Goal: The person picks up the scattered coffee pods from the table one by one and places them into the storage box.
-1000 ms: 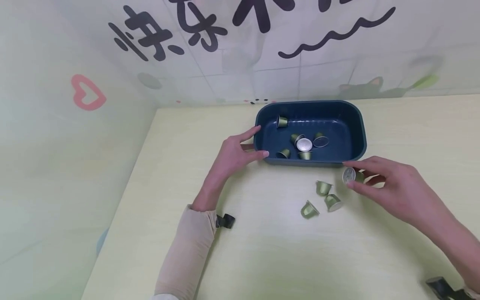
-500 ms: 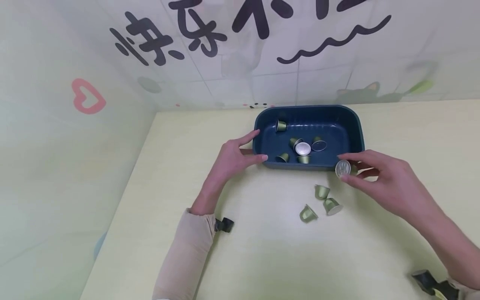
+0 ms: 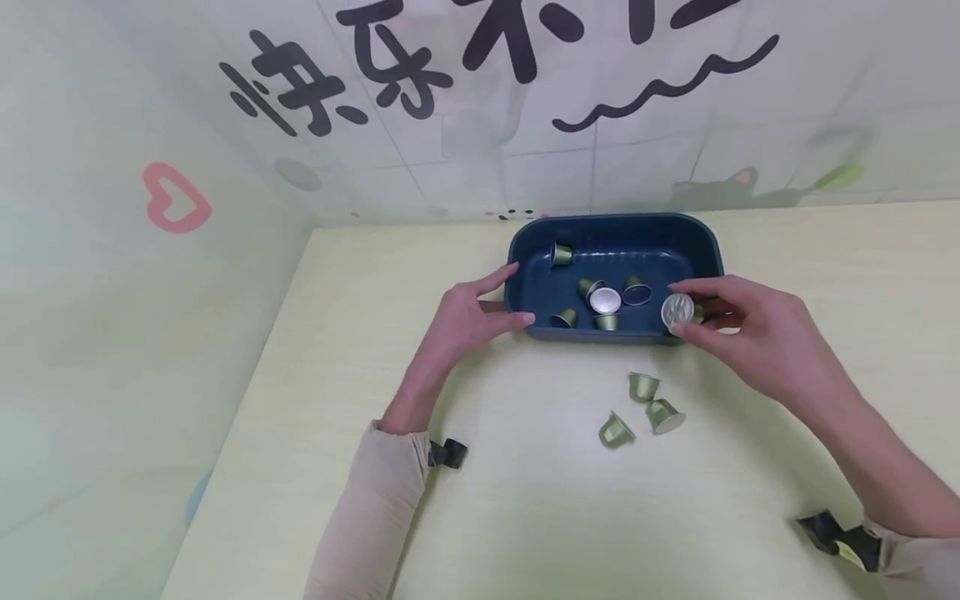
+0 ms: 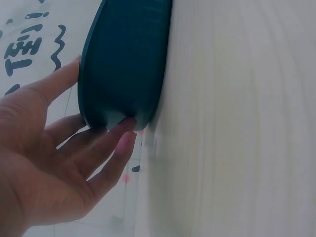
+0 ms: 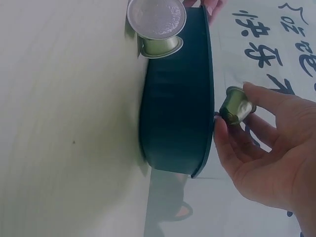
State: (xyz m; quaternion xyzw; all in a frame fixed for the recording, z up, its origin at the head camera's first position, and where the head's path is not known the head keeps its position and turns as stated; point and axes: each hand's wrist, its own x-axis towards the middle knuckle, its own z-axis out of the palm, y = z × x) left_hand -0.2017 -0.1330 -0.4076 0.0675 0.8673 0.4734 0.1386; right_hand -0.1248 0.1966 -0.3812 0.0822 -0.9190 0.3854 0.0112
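My right hand (image 3: 757,325) pinches a green coffee capsule (image 3: 678,312) between thumb and fingers, its silvery lid facing left. It is over the front right of a dark blue bin (image 3: 697,242); in the right wrist view the capsule (image 5: 238,106) is just above the rim. My left hand (image 3: 472,317) touches the bin's left end with fairly straight fingers, thumb at the front left corner. The left wrist view shows its fingertips (image 4: 127,123) against the end wall. Several capsules lie in the bin, one with its pale lid (image 3: 605,301) up.
Three green capsules lie on the pale table (image 3: 525,483) in front of the bin: one on the left (image 3: 617,431), another farther back (image 3: 642,386) and a third beside it (image 3: 664,416). Behind the bin stands a wall (image 3: 465,183) with dark lettering.
My right hand has carried its capsule from in front of the bin, up and left, over the front rim. The left hand stays at the bin's end.
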